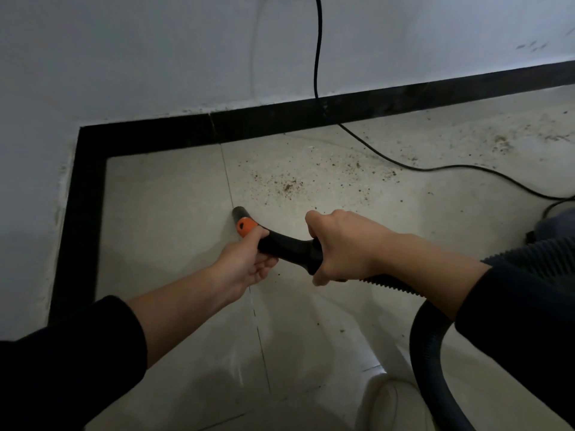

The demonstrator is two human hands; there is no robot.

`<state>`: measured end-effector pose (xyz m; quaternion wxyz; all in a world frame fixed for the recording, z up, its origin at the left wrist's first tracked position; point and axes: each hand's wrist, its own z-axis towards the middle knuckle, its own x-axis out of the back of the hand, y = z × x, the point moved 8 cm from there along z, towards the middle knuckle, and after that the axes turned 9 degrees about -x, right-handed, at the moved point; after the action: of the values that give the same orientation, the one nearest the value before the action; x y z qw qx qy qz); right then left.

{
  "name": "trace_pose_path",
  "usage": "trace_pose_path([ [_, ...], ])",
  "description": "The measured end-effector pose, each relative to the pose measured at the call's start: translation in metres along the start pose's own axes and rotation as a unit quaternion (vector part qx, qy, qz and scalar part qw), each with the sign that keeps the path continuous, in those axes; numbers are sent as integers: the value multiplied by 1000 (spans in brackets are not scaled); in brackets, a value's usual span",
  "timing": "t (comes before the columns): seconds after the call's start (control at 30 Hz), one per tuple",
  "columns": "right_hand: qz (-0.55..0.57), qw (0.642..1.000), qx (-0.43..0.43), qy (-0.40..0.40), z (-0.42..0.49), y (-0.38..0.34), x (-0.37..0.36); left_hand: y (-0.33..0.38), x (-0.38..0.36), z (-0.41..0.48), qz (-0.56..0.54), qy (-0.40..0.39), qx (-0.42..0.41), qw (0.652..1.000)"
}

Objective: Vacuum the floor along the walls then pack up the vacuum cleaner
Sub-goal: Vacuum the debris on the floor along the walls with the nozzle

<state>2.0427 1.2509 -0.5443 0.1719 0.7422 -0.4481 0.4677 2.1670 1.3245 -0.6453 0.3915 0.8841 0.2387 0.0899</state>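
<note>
Both hands on the black curved plastic vacuum handle [289,247]. Left hand [249,262] grips the front end, fingers curled round it just behind the orange collar [247,227]. Right hand [345,244] is wrapped tight round the rear end, where the black ribbed hose [427,346] joins; back of the hand faces the camera.

The open tube end [239,212] points down at the pale grey floor tiles [161,213], right by a grout line. Can't tell if it's touching.

Hose loops down past the right forearm and off the bottom edge.

Brown crumbs [289,185] are scattered on the tile ahead of the tube end, with more to the right near the black skirting board [280,122]. The white wall [155,57] corners at upper left.

Black power cord [316,57] hangs down the wall, crosses the skirting and runs over the floor to the right edge. A dark grey rounded shape [557,223] there is probably the vacuum body, mostly cut off.
</note>
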Motion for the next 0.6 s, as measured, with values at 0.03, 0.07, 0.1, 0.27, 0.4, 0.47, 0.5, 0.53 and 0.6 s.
trace_pose_path([
  [0.03, -5, 1000, -2, 2, -1, 1, 2, 1, -2, 0, 0, -2, 0, 1000],
  [0.07, -12, 1000, -2, 2, -2, 2, 4, 1, -5, -1, 1, -7, 2, 1000],
  [0.1, -20, 1000, -3, 1, -4, 3, 5, 1, -7, -2, 3, -12, 3, 1000],
  [0.27, -35, 999, -14, -3, -11, 11, 7, -1, -19, -8, 13, -34, 10, 999],
  [0.4, -39, 999, -25, -3, -16, 19, 8, -2, -29, -8, 19, -56, 16, 998],
  [0.47, -43, 998, -35, 1, -17, 24, 10, -1, -35, -8, 24, -65, 16, 997],
  [0.5, -44, 998, -40, 2, -18, 26, 11, -1, -38, -8, 25, -69, 16, 997],
  [0.53, -44, 998, -46, 4, -20, 29, 12, -1, -42, -8, 26, -73, 15, 997],
  [0.6, -47, 997, -54, 3, -23, 35, 13, -1, -50, -8, 28, -79, 16, 996],
])
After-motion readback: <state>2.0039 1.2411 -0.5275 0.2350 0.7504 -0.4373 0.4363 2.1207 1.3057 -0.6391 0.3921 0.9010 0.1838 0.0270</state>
